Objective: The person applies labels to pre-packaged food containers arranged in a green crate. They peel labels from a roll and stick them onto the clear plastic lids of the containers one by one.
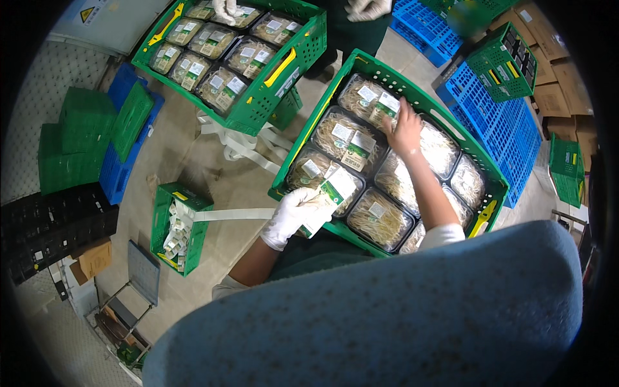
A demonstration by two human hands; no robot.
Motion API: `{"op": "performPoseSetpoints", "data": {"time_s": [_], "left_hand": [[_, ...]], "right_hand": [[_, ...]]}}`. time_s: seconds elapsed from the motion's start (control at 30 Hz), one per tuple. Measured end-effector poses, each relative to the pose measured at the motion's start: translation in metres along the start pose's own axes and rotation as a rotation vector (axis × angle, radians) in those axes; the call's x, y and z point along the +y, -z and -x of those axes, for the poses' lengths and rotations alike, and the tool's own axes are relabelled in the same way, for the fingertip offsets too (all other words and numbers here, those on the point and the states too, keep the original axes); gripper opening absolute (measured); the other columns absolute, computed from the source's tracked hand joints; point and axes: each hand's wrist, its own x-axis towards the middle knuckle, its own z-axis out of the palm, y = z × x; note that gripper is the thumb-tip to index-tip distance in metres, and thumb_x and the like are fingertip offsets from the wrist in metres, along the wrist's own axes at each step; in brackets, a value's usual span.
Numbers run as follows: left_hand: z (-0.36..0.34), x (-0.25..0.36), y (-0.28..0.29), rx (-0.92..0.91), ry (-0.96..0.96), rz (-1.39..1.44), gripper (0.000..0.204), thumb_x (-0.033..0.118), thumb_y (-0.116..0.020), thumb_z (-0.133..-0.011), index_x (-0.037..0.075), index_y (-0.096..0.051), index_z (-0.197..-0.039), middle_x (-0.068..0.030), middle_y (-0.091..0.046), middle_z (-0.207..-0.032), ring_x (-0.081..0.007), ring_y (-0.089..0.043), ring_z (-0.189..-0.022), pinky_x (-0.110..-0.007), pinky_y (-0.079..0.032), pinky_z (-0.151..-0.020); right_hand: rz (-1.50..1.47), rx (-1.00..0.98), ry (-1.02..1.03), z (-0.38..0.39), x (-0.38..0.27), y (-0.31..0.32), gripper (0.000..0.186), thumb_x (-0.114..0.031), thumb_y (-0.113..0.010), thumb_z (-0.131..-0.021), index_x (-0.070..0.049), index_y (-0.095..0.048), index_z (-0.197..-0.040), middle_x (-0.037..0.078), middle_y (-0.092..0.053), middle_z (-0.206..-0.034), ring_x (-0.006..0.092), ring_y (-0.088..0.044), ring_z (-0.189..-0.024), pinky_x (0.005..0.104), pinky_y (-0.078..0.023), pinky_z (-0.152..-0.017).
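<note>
My left hand [290, 219], in a white glove, holds printed green-and-white labels [332, 193] over the lower-left packs in a large green crate [495, 180]. My bare right hand [403, 132] reaches to the upper packs, fingers apart and bent slightly, touching near a green-and-white label on a clear-lidded black tray [358, 93] at the crate's top. Several such trays hold pale, thin sprouts or strands; some carry labels, while those at the right show fewer.
A second crate [277, 84] of labelled trays stands upper left; another person's gloved hands [367, 8] are beyond. A label bin [177, 232] trails white backing strips. Blue pallets [490, 135], cardboard boxes [551, 97], stacked green crates [77, 142], black crates [51, 232] and a folding chair [138, 277] surround me.
</note>
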Motion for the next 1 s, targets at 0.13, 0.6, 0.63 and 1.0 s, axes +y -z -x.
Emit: {"op": "performPoseSetpoints", "data": {"time_s": [0.13, 0.6, 0.63, 1.0], "left_hand": [[-0.008, -0.018, -0.007, -0.043, -0.081, -0.042, 0.024, -0.001, -0.058, -0.073, -0.002, -0.052, -0.097, -0.0062, -0.057, -0.09, -0.0104, -0.055, -0.081, -0.022, -0.046, -0.069], [-0.004, -0.031, -0.088, -0.136, 0.058, -0.357, 0.013, 0.007, -0.058, -0.076, -0.004, -0.056, -0.081, -0.0049, -0.058, -0.069, -0.0092, -0.055, -0.06, -0.023, -0.044, -0.051], [-0.006, -0.031, -0.089, -0.141, 0.056, -0.33, 0.013, 0.007, -0.058, -0.076, -0.004, -0.056, -0.083, -0.0053, -0.058, -0.07, -0.0093, -0.055, -0.061, -0.023, -0.044, -0.052], [0.011, -0.056, -0.093, -0.169, -0.079, -0.184, 0.025, 0.001, -0.056, -0.075, -0.003, -0.053, -0.099, -0.0059, -0.059, -0.086, -0.0094, -0.055, -0.077, -0.022, -0.045, -0.068]], "right_hand": [[-1.081, -0.775, 0.122, 0.066, -0.051, 0.091, 0.029, -0.022, -0.063, -0.076, -0.003, -0.055, -0.095, 0.007, -0.057, -0.084, 0.0154, -0.055, -0.075, 0.0265, -0.044, -0.069], [-0.132, -0.096, -0.013, 0.044, 0.136, 0.093, 0.029, -0.017, -0.058, -0.072, -0.003, -0.05, -0.095, 0.015, -0.054, -0.089, 0.0297, -0.051, -0.083, 0.0373, -0.042, -0.07], [-0.038, -0.105, -0.021, 0.049, 0.153, 0.081, 0.03, -0.019, -0.058, -0.072, -0.003, -0.049, -0.095, 0.014, -0.054, -0.09, 0.0293, -0.051, -0.084, 0.037, -0.042, -0.071], [-1.356, -0.776, -0.242, 0.128, 0.064, 0.102, 0.045, -0.036, -0.057, -0.08, 0.0, -0.046, -0.105, 0.009, -0.055, -0.1, 0.0145, -0.048, -0.099, 0.0276, -0.037, -0.088]]}}
